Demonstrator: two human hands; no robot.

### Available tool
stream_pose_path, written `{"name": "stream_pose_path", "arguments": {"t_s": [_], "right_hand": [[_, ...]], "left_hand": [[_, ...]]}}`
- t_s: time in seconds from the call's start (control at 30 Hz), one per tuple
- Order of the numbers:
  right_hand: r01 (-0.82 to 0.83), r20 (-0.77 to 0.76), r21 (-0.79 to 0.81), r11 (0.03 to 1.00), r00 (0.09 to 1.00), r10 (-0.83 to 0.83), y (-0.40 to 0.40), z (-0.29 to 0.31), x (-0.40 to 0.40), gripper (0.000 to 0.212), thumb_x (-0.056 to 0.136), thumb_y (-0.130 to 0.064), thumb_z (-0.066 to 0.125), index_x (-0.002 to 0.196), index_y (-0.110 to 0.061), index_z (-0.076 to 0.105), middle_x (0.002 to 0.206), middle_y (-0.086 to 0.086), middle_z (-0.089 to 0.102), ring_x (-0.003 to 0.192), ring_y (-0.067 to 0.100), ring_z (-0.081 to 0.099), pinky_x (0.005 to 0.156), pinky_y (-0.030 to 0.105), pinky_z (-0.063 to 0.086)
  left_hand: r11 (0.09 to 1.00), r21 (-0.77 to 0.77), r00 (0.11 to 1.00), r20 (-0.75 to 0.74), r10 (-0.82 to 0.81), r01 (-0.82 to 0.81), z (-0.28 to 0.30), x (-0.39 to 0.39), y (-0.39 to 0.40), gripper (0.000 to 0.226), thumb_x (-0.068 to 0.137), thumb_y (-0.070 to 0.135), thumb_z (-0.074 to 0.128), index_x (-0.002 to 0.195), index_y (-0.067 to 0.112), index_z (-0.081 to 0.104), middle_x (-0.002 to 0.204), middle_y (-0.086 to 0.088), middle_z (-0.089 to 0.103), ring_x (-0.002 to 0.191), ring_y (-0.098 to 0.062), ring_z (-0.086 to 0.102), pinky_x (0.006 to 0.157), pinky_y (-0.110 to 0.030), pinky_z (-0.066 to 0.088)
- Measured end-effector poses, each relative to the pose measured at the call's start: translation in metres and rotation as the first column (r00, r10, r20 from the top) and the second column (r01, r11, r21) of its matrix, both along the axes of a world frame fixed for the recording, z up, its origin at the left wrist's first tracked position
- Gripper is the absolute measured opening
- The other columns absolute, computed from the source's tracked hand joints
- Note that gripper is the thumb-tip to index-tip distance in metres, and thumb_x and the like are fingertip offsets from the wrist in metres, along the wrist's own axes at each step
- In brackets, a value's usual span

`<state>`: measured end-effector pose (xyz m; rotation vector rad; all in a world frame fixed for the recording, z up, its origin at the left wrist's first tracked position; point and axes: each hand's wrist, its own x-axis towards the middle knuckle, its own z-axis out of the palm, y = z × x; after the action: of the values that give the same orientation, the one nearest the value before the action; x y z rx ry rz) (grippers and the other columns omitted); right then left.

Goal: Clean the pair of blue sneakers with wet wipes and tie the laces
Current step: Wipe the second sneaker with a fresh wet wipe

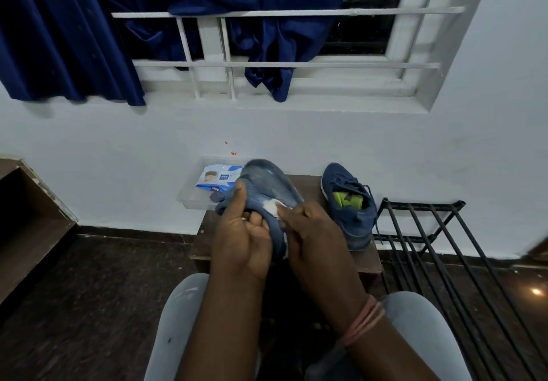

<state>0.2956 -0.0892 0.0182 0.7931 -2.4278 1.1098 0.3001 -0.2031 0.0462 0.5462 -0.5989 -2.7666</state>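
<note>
A dark blue curtain hangs over the white window grille at the top, with a fold of it draped through the bars onto the sill. Lower right, a black metal rack stands on the dark floor beside the brown surface, which sits against the white wall. On that surface, at its right side, one blue sneaker lies with its opening up, a green insole showing and its laces loose. At the back left of the surface a clear plastic tray holds a blue and white pack of wet wipes. The other blue sneaker is lifted above the surface, sole turned up and away, between both hands. The left hand has its grip clamped on this raised sneaker, thumb along the side and fingers curled round the fabric edge. The right hand presses a small white wipe against the upper; its grip seems pinched on the wipe, though the fingertips are mostly hidden. Pink bands circle the right wrist.
</note>
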Motion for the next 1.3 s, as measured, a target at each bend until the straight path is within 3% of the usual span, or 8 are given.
{"name": "stream_pose_path", "arguments": {"t_s": [0.13, 0.43, 0.6, 0.73, 0.83, 1.03, 1.13, 1.3], "right_hand": [[0.212, 0.084, -0.241, 0.947, 0.977, -0.197, -0.005, -0.007, -0.001, 0.027, 0.094, -0.01, 0.056, 0.111, -0.015, 0.076, 0.099, 0.004, 0.069, 0.092, 0.016, 0.064, 0.083, 0.025, 0.049], [0.161, -0.005, -0.071, 0.984, 0.987, -0.161, -0.008, -0.001, -0.006, 0.045, 0.083, -0.022, 0.046, 0.117, -0.014, 0.074, 0.091, 0.007, 0.06, 0.08, 0.019, 0.06, 0.071, 0.009, 0.033], [0.267, -0.002, -0.156, 0.951, 0.963, -0.271, -0.014, 0.0, -0.005, 0.033, 0.088, 0.002, 0.063, 0.117, -0.01, 0.074, 0.094, 0.009, 0.067, 0.083, 0.019, 0.061, 0.075, 0.013, 0.038], [0.127, -0.077, -0.063, 0.99, 0.988, -0.132, -0.016, 0.007, -0.004, 0.032, 0.093, -0.014, 0.053, 0.119, -0.015, 0.072, 0.093, 0.005, 0.063, 0.079, 0.016, 0.059, 0.07, 0.02, 0.044], [0.298, 0.018, -0.161, 0.941, 0.954, -0.299, 0.0, -0.014, -0.01, 0.027, 0.091, -0.005, 0.062, 0.112, -0.015, 0.077, 0.093, 0.004, 0.065, 0.078, 0.016, 0.062, 0.072, 0.008, 0.039], [0.188, -0.126, -0.174, 0.967, 0.969, -0.211, -0.033, 0.014, 0.004, 0.016, 0.088, -0.007, 0.063, 0.095, -0.011, 0.077, 0.08, 0.005, 0.066, 0.073, 0.017, 0.06, 0.07, 0.022, 0.042], [0.212, -0.198, -0.156, 0.965, 0.95, -0.241, -0.021, 0.003, -0.005, 0.018, 0.084, -0.005, 0.058, 0.09, -0.007, 0.075, 0.083, 0.008, 0.07, 0.078, 0.017, 0.061, 0.074, 0.025, 0.045], [0.466, 0.151, -0.412, 0.783, 0.882, -0.446, 0.006, -0.023, -0.025, 0.017, 0.091, -0.002, 0.065, 0.098, -0.014, 0.075, 0.097, 0.001, 0.072, 0.093, 0.008, 0.06, 0.088, 0.033, 0.049]], "left_hand": [[0.989, 0.104, 0.992, -0.06, 0.109, -0.102, -0.011, -0.003, -0.002, 0.035, 0.106, 0.033, 0.048, 0.124, 0.007, 0.065, 0.106, -0.008, 0.076, 0.096, -0.015, 0.075, 0.091, -0.031, 0.059], [0.97, 0.226, 0.977, -0.168, 0.131, -0.091, -0.016, 0.0, -0.004, 0.034, 0.105, 0.036, 0.048, 0.111, 0.009, 0.068, 0.101, -0.006, 0.078, 0.091, -0.016, 0.076, 0.078, -0.031, 0.063], [0.966, 0.241, 0.973, -0.186, 0.136, -0.089, -0.029, -0.004, 0.0, 0.046, 0.097, 0.038, 0.055, 0.134, 0.012, 0.062, 0.122, -0.002, 0.07, 0.118, -0.014, 0.067, 0.104, -0.033, 0.051], [0.952, 0.285, 0.971, -0.175, 0.163, -0.109, -0.034, -0.001, -0.003, 0.027, 0.087, 0.033, 0.06, 0.092, 0.012, 0.076, 0.089, 0.003, 0.069, 0.066, -0.002, 0.064, 0.057, -0.015, 0.055], [0.926, 0.32, 0.957, -0.137, 0.256, -0.202, -0.038, -0.001, -0.008, 0.05, 0.101, 0.031, 0.052, 0.059, 0.024, 0.076, 0.087, 0.014, 0.064, 0.068, 0.002, 0.047, 0.054, -0.005, 0.042], [0.937, 0.332, 0.978, -0.134, 0.163, -0.111, -0.05, -0.001, 0.001, 0.02, 0.051, 0.024, 0.084, 0.046, 0.018, 0.066, 0.057, 0.004, 0.058, 0.047, -0.007, 0.057, 0.041, -0.017, 0.05], [0.911, 0.382, 0.967, -0.127, 0.22, -0.157, -0.051, -0.002, 0.0, 0.016, 0.065, 0.02, 0.07, 0.049, 0.023, 0.066, 0.065, 0.008, 0.061, 0.054, -0.003, 0.054, 0.043, -0.014, 0.047], [0.854, 0.452, 0.939, -0.09, 0.332, -0.259, -0.057, -0.009, 0.002, 0.025, 0.074, 0.014, 0.06, 0.053, 0.024, 0.066, 0.075, 0.012, 0.06, 0.058, -0.003, 0.046, 0.047, -0.013, 0.043]]}}
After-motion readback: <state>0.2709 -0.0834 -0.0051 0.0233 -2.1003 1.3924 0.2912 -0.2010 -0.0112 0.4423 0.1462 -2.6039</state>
